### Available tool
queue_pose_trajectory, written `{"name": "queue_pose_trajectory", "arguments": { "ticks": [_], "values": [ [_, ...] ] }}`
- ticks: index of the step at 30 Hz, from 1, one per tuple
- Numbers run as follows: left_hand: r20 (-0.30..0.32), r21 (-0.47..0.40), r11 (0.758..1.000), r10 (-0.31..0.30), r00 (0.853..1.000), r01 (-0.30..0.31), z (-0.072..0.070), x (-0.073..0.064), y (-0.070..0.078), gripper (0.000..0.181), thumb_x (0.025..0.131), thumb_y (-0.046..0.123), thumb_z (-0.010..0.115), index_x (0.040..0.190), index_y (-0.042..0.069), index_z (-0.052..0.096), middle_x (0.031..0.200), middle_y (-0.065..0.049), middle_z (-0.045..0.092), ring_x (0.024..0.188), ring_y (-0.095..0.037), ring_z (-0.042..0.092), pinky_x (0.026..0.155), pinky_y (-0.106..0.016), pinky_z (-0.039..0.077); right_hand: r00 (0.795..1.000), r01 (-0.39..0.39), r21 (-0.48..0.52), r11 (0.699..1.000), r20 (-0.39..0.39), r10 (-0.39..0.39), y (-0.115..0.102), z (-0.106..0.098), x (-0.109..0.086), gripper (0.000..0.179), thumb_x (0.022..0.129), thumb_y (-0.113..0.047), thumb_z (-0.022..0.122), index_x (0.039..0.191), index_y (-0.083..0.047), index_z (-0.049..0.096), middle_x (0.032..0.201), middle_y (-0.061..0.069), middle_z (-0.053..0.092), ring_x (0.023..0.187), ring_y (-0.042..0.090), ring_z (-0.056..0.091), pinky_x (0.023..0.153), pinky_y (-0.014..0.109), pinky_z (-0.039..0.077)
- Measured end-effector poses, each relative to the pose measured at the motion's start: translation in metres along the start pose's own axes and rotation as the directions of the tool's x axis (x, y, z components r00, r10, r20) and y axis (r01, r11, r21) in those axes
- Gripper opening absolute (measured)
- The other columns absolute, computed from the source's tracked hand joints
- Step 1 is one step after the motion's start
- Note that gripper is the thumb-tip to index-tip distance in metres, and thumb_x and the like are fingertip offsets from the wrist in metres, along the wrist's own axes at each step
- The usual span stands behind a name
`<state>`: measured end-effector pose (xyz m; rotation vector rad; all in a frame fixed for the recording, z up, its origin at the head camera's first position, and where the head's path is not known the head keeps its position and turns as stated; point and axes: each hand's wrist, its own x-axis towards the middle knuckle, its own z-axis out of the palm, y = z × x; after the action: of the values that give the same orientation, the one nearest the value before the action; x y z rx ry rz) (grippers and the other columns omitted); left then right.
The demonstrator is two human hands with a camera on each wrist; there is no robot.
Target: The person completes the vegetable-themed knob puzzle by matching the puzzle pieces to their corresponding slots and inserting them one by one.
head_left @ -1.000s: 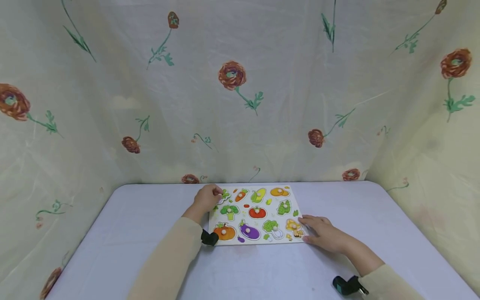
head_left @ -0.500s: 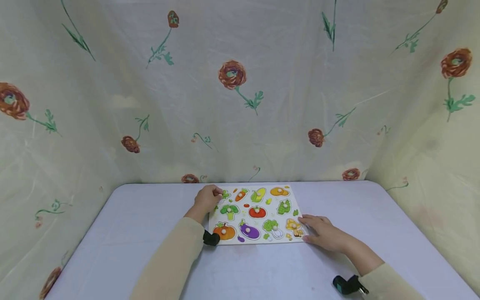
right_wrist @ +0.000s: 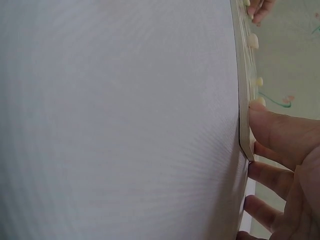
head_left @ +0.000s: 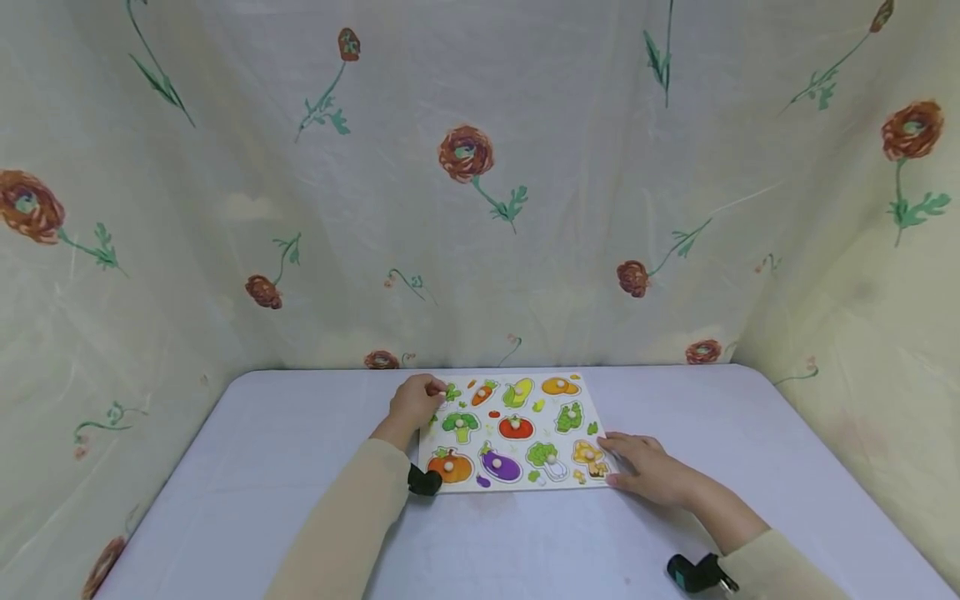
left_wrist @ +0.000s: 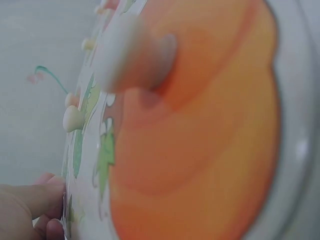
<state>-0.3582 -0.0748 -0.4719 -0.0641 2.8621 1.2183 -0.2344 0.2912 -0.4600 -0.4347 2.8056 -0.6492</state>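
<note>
A white wooden puzzle board [head_left: 542,429] with knobbed vegetable pieces lies on the table. At its far left corner my left hand [head_left: 415,403] pinches a leafy-topped vegetable piece [head_left: 453,392], its fingers covering most of it. The left wrist view shows that thumb and curled fingers low against the board, with the orange pumpkin piece [left_wrist: 200,125] filling the foreground. My right hand [head_left: 652,468] steadies the near right corner, beside the mushroom piece [head_left: 590,458]. In the right wrist view its thumb [right_wrist: 275,127] presses the board's edge and the other fingers reach past the corner.
Other pieces in the board include a carrot [head_left: 482,392], corn [head_left: 517,392], tomato [head_left: 516,427], broccoli [head_left: 460,426] and eggplant [head_left: 500,465]. The table has a white cloth [head_left: 300,475]. A flowered curtain [head_left: 562,275] encloses the back and sides.
The leafy-topped piece, tilted at the corner a second ago, now lies flatter in the board under my left fingers. My right hand stays at the board's corner.
</note>
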Motion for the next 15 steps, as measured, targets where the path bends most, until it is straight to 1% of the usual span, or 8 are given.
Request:
{"name": "queue_pose_trajectory", "arguments": {
  "ticks": [3,9,10,12,15],
  "values": [
    [-0.003,-0.008,1.000,0.019,1.000,-0.019,0.000,0.001,-0.002,0.006,0.097,0.016,0.068,0.101,0.014,0.072,0.093,-0.001,0.064,0.083,-0.019,0.056,0.081,-0.038,0.046,1.000,-0.005,0.006,1.000,0.000,0.005,0.001,0.001,0.001,0.070,0.092,-0.037,0.070,0.147,-0.002,0.047,0.153,0.028,0.036,0.137,0.056,0.027,0.110,0.070,0.025],
    [0.012,-0.061,0.997,0.050,0.999,-0.050,-0.003,-0.004,-0.003,0.006,0.096,0.013,0.068,0.101,0.011,0.072,0.094,-0.003,0.066,0.087,-0.019,0.059,0.083,-0.037,0.049,1.000,-0.007,0.005,1.000,0.007,0.007,0.003,0.000,0.001,0.069,0.092,-0.037,0.071,0.146,-0.001,0.048,0.153,0.029,0.037,0.137,0.056,0.028,0.110,0.069,0.025],
    [0.006,-0.061,0.996,0.066,0.998,-0.065,-0.003,-0.005,-0.002,0.005,0.095,0.012,0.069,0.100,0.010,0.071,0.092,-0.003,0.066,0.086,-0.019,0.059,0.081,-0.035,0.050,1.000,-0.007,0.001,1.000,0.007,0.007,0.003,-0.001,0.001,0.069,0.092,-0.036,0.071,0.146,-0.001,0.048,0.153,0.029,0.037,0.137,0.056,0.029,0.110,0.069,0.026],
    [0.006,-0.079,0.994,0.078,0.997,-0.077,-0.004,-0.007,-0.002,0.004,0.095,0.012,0.069,0.099,0.010,0.071,0.091,-0.002,0.066,0.085,-0.018,0.059,0.080,-0.034,0.050,1.000,-0.001,-0.012,1.000,0.003,0.001,0.004,-0.002,0.002,0.068,0.091,-0.036,0.072,0.145,0.000,0.049,0.152,0.029,0.038,0.136,0.056,0.030,0.110,0.068,0.026],
    [0.004,-0.070,0.994,0.081,0.997,-0.081,-0.005,-0.011,-0.004,0.006,0.096,0.016,0.069,0.100,0.011,0.070,0.093,-0.002,0.066,0.085,-0.018,0.058,0.077,-0.032,0.049,1.000,0.009,-0.016,1.000,-0.002,-0.009,0.005,-0.005,0.002,0.067,0.091,-0.035,0.073,0.144,0.000,0.050,0.150,0.029,0.041,0.136,0.055,0.032,0.110,0.068,0.027]
  ]
}}
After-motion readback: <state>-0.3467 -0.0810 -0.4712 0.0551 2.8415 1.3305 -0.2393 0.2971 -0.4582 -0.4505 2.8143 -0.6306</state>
